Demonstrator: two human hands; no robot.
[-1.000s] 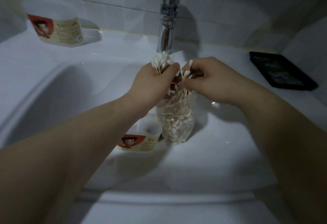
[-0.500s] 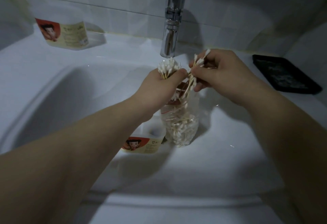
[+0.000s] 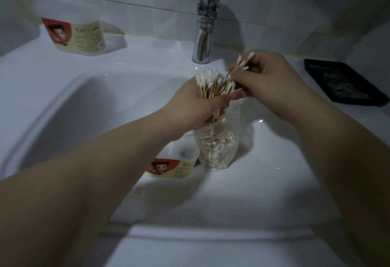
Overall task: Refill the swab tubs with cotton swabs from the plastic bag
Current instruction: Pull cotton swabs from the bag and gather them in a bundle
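My left hand (image 3: 196, 108) grips an upright bundle of cotton swabs (image 3: 210, 84) with wooden sticks, white tips up, over the basin. My right hand (image 3: 268, 81) pinches a few more swabs (image 3: 242, 64) and holds them against the right side of that bundle. Under the hands hangs a clear plastic bag (image 3: 218, 148) with many swabs in its bottom; its top is hidden behind my left hand. An open swab tub (image 3: 172, 166) with a red-and-cream label stands in the basin left of the bag. A second labelled tub (image 3: 78, 36) stands on the ledge at the back left.
A white sink (image 3: 84, 102) fills the view, with a chrome tap (image 3: 204, 26) right behind the hands. A black tray (image 3: 341, 83) lies on the ledge at the right. Tiled wall runs along the back.
My right hand drew a few swabs up out of the bag and brought them against the bundle in my left hand. The left hand stayed nearly still.
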